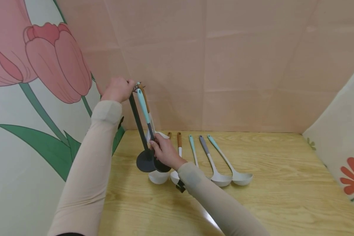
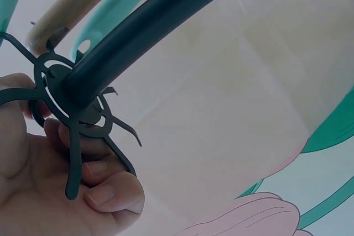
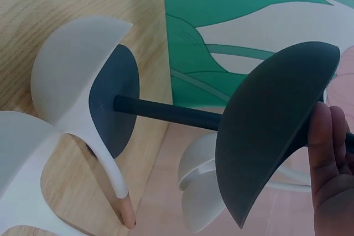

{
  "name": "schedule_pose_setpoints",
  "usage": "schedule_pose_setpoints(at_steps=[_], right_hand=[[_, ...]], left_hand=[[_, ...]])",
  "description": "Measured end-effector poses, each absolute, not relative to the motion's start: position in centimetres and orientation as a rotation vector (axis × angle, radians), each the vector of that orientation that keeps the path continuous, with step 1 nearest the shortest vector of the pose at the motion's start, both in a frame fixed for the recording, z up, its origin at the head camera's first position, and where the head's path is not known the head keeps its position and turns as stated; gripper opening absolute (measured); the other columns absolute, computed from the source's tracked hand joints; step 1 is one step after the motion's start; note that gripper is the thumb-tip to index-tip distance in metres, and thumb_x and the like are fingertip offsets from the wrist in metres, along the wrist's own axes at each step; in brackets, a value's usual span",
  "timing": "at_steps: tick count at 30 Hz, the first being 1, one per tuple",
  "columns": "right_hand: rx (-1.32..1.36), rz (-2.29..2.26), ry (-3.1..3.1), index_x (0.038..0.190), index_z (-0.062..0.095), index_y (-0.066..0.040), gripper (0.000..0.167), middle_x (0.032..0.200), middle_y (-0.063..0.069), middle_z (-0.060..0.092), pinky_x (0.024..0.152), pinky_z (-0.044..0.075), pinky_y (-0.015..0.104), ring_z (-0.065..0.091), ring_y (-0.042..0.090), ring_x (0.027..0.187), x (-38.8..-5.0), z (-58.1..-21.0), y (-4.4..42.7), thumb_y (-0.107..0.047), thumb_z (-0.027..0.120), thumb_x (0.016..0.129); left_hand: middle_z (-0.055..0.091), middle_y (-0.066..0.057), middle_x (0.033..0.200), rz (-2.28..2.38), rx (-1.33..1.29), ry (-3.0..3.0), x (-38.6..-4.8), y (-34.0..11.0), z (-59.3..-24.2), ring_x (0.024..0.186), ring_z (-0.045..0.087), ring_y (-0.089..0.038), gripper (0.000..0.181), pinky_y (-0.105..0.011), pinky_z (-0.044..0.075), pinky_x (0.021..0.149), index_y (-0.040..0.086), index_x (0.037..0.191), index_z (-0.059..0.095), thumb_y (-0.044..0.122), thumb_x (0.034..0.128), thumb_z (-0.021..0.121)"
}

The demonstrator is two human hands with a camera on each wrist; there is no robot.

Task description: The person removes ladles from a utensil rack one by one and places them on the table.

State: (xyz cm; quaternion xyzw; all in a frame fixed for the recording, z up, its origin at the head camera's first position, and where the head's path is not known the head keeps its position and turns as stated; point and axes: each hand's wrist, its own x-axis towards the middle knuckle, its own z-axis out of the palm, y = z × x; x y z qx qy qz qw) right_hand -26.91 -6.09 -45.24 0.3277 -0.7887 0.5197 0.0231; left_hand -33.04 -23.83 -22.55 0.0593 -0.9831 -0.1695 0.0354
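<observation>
My left hand (image 1: pixel 119 89) grips the hooked top of a dark utensil stand; in the left wrist view its fingers curl under the hook ring (image 2: pixel 71 117). The stand's pole (image 1: pixel 139 123) runs down to a round base (image 1: pixel 144 161). Low beside the pole, my right hand (image 1: pixel 165 152) holds a dark ladle (image 3: pixel 276 131) near its bowl. That ladle's turquoise handle (image 1: pixel 142 101) reaches up to the hooks; whether it is hooked, I cannot tell. A wooden handle (image 2: pixel 83 6) and another turquoise handle (image 2: pixel 121 6) are at the ring. White ladle bowls (image 3: pixel 202 192) hang behind.
Several white ladles lie in a row on the wooden table (image 1: pixel 283 164), among them a grey-handled ladle (image 1: pixel 221 179) and a turquoise-handled ladle (image 1: pixel 242 178). A pink backdrop (image 1: pixel 239 82) rises behind, and a tulip-printed panel (image 1: pixel 47 131) stands at the left.
</observation>
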Motion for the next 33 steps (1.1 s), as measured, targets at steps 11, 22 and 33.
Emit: schedule_pose_setpoints(at_steps=[11, 22, 33], right_hand=[[1.025, 1.598, -2.413, 0.106, 0.052, -0.008, 0.012, 0.083, 0.002, 0.061, 0.054, 0.052, 0.026, 0.057, 0.01, 0.056, -27.12, -45.41, -5.93, -0.018, 0.046, 0.107], [1.013, 1.599, -2.418, 0.105, 0.052, -0.01, 0.012, 0.081, 0.002, 0.06, 0.055, 0.053, 0.027, 0.058, 0.011, 0.057, -27.12, -45.48, -5.77, -0.02, 0.046, 0.108], [1.013, 1.582, -2.414, 0.106, 0.052, -0.009, 0.014, 0.08, 0.001, 0.059, 0.055, 0.053, 0.027, 0.058, 0.011, 0.057, -27.2, -45.6, -5.66, -0.021, 0.046, 0.108]], left_hand=[[0.047, -0.008, 0.078, -0.483, 0.171, -3.016, -33.06, -23.81, -22.59, 0.06, 0.042, -0.02, 0.048, -0.031, 0.036, 0.053, 0.008, 0.072, 0.049, 0.037, 0.1003, 0.024], [0.046, -0.008, 0.077, -0.509, 0.176, -3.008, -32.94, -23.79, -22.65, 0.059, 0.041, -0.019, 0.046, -0.031, 0.035, 0.053, 0.008, 0.073, 0.048, 0.037, 0.1004, 0.025], [0.046, -0.008, 0.076, -0.499, 0.155, -2.998, -32.79, -23.7, -22.66, 0.059, 0.041, -0.02, 0.047, -0.031, 0.035, 0.052, 0.008, 0.072, 0.048, 0.036, 0.1011, 0.024]])
